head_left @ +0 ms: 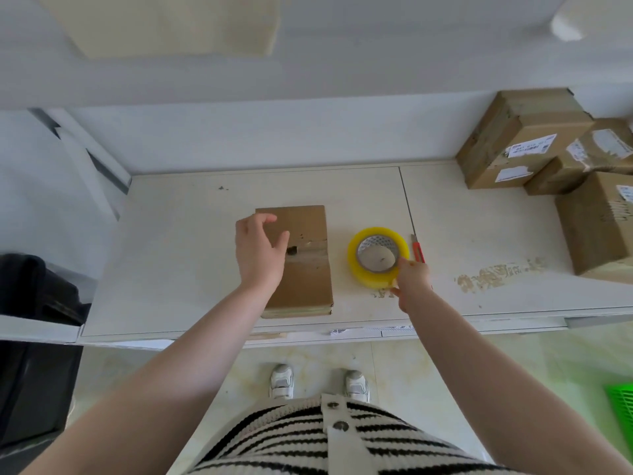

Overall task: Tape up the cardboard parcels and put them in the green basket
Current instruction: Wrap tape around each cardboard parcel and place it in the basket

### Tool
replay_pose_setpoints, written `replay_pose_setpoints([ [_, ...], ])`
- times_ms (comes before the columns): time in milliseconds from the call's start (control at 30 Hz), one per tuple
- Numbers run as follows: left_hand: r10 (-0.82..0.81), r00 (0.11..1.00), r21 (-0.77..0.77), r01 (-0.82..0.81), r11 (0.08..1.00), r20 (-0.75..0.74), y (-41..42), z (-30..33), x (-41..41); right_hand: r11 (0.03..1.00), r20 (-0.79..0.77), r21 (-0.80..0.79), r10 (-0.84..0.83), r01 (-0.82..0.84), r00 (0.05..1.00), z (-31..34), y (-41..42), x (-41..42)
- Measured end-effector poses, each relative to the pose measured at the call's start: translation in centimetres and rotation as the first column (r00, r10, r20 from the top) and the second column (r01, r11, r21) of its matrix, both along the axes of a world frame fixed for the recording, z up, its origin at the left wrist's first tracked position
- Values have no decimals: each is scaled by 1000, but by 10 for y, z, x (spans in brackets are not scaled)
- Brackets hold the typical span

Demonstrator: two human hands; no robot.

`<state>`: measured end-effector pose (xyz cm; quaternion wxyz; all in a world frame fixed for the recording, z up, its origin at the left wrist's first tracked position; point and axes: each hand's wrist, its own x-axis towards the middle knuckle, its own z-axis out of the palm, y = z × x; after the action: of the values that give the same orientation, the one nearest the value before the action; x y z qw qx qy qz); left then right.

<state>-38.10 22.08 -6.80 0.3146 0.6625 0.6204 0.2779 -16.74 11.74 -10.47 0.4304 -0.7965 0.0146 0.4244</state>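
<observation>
**Two hands at a flat parcel and a roll of tape**

A person in a striped knit top stands at a pale bench, both bare arms reaching forward. A flat cardboard parcel lies on the bench in front of them, with a strip of old tape and a small dark hole across its middle.

The left hand hovers over the left side of the parcel, its fingers loosely spread and relaxed, holding nothing; whether it touches the card cannot be told.

Just right of the parcel sits a yellow-edged roll of clear tape, lying flat. The right hand is at the near right edge of the roll, its fingers curled round the rim and gripping it.

Just beyond the roll, further right of the parcel, lies a red utility knife.

Well to the right of the parcel, at the back of the bench, is a pile of labelled cardboard boxes.

On the floor, far right of the parcel and below the bench, a corner of the green basket shows at the frame edge. White shoes stand on the tiled floor.
</observation>
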Motion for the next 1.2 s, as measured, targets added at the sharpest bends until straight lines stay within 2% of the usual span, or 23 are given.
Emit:
replay_pose_setpoints([
  [100, 81, 996, -61, -83, 995, -41, 1, -6, -13, 957, 222, -239, 217, -163, 951, 1, 3, 3],
  [167, 112, 993, -148, -117, 982, -45, 4, -10, -18, 966, 374, -159, 250, -204, 893, 11, 6, 0],
  [267, 127, 991, -305, -133, 943, -40, 7, -19, -19, 931, 523, 118, 238, -347, 818, 34, 15, -28],
  [300, 121, 992, -359, -128, 924, -42, 6, -21, -19, 899, 550, 148, 272, -413, 790, 41, 18, -40],
  [367, 107, 993, -435, -114, 893, -41, 4, -27, -18, 834, 601, 105, 381, -542, 702, 45, 22, -62],
  [433, 85, 995, -430, -96, 898, -45, 0, -30, -17, 793, 580, -7, 499, -609, 644, 41, 24, -76],
  [500, 56, 996, -398, -81, 914, -74, -2, -31, -17, 783, 516, -55, 553, -619, 654, 33, 25, -88],
  [600, 10, 991, -383, -62, 922, -135, -3, -29, -17, 809, 489, -47, 531, -587, 692, 23, 29, -103],
  [667, -27, 986, -368, -37, 929, -167, -4, -28, -18, 808, 478, -94, 549, -582, 686, 16, 35, -108],
  [833, -90, 971, -352, 6, 936, -222, -6, -27, -19, 808, 355, -126, 578, -575, 735, 1, 47, -107],
  [1067, -112, 964, -406, 5, 914, -241, -5, -28, -17, 804, 356, -116, 582, -583, 731, -7, 45, -104],
  [1133, -160, 898, -274, 46, 961, -409, -6, -30, -13, 803, 363, -117, 583, -585, 727, -7, 44, -104],
  [1200, -195, 814, -60, 195, 979, -547, -4, -32, -4, 805, 358, -120, 581, -581, 731, -7, 44, -105],
])
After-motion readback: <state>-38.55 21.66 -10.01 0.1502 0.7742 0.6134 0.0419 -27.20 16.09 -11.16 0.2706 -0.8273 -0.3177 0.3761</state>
